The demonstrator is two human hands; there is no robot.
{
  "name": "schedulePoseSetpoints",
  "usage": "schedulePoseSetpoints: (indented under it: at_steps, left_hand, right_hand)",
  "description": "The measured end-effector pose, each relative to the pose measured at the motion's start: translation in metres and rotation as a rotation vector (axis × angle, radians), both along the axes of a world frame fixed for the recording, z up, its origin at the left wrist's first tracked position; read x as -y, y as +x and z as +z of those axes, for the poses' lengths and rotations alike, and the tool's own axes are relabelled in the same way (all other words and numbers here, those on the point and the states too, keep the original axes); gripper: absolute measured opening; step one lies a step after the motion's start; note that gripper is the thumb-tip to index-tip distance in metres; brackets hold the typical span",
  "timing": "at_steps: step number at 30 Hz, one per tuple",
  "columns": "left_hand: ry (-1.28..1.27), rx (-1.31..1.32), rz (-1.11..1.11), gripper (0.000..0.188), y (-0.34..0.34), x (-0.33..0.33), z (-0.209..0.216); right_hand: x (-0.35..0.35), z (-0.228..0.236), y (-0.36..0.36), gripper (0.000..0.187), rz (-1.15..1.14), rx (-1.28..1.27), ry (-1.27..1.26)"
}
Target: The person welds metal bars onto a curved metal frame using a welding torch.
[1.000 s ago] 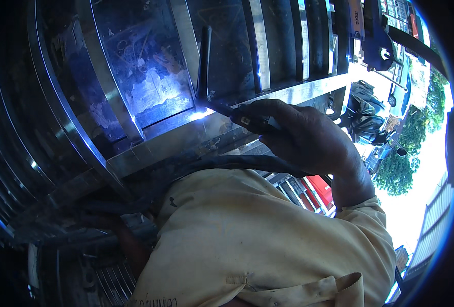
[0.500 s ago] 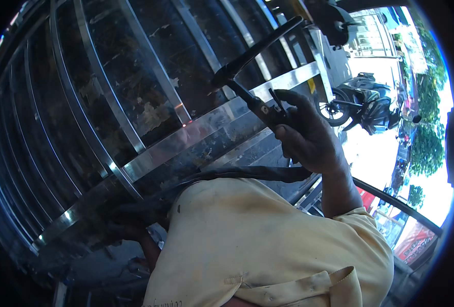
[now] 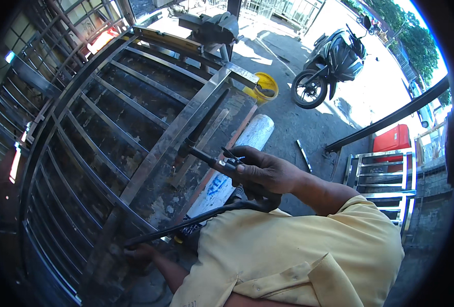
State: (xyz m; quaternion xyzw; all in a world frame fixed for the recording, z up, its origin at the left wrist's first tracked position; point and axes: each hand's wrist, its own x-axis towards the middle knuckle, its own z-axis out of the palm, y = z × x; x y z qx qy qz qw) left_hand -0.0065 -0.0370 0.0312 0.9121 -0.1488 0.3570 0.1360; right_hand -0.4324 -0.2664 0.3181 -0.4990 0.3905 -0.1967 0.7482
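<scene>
Your right hand (image 3: pixel 268 174) sits at the middle of the frame, clenched around the handle of the welding torch (image 3: pixel 209 156). The torch's dark neck reaches up and left, and its long black back cap slants toward the upper middle of the frame, over a flat bar of the steel gate frame (image 3: pixel 134 123). I judge the torch light and stiff, easy to steer from the handle where you have it. The black cable (image 3: pixel 206 217) trailing from it is heavier and springy. It loops under your wrist and runs toward the lower left, so it will likely tug at the torch as it moves.

Your left hand (image 3: pixel 137 253) is low in the lower left of the frame, at the near edge of the gate frame where the cable ends. Shadow and your sleeve hide the fingers, so I cannot tell whether that grip is closed or loose.

The gate frame fills the left half of the frame: long curved rails and thin cross bars, rigid, heavy, with hard edges. A white gas cylinder (image 3: pixel 237 158) lies just right of it, under your right hand. A yellow bucket (image 3: pixel 264 87) and a parked motorbike (image 3: pixel 329 66) stand in the upper right.
</scene>
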Motion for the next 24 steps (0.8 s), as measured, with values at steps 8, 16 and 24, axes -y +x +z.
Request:
schedulePoseSetpoints:
  at_steps: [8,16,24]
  left_hand:
    - [-0.098,0.042,-0.057,0.024,0.014,-0.032,-0.018]
    - [-0.547,-0.005,-0.543,0.043,-0.067,-0.117,0.023]
    - [-0.811,-0.139,-0.563,0.035,-0.236,-0.055,0.112]
  right_hand:
    - [-0.132,-0.016,-0.081,0.057,-0.419,0.144,0.008]
    - [-0.146,0.001,-0.191,0.044,-0.748,0.079,-0.207]
    - [-0.079,0.003,-0.327,0.041,-0.901,0.272,-0.542]
